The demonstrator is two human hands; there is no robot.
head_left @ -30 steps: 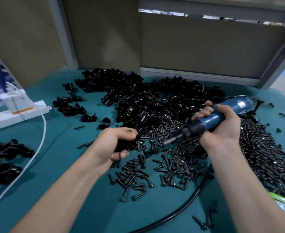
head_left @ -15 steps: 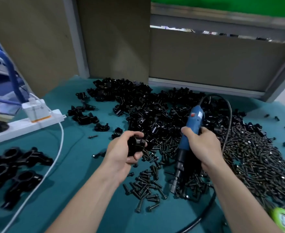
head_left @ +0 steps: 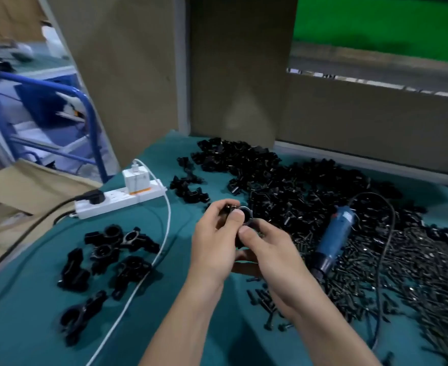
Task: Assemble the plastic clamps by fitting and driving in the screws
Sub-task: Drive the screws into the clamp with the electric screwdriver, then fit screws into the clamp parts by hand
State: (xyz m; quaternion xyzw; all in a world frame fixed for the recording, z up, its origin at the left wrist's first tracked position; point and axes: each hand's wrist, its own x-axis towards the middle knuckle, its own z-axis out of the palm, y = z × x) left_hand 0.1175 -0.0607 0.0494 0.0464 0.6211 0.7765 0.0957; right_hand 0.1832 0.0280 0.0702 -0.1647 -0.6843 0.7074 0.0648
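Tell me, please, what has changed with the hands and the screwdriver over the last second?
The right hand let go of the screwdriver, which now lies on the screws, and moved left to grip the clamp with the left hand. The left hand kept holding the clamp.

1. We find bare cloth on the teal table (head_left: pixel 164 286) between the white cable (head_left: pixel 169 220) and our left forearm, an open lane.
2. Left of that cable, assembled clamps (head_left: pixel 106 257) lie scattered, with the power strip (head_left: pixel 120 200) behind them.
3. Ahead, the heap of clamp parts (head_left: pixel 283 180) reaches the back boards (head_left: pixel 238 75).
4. On our right, screws (head_left: pixel 415 273) cover the cloth. The electric screwdriver (head_left: pixel 334 241) lies on them, its black cord (head_left: pixel 394 223) looping over.
5. Our left hand (head_left: pixel 215 247) and right hand (head_left: pixel 273 249), gripping a clamp piece (head_left: pixel 245 215), fill the middle.
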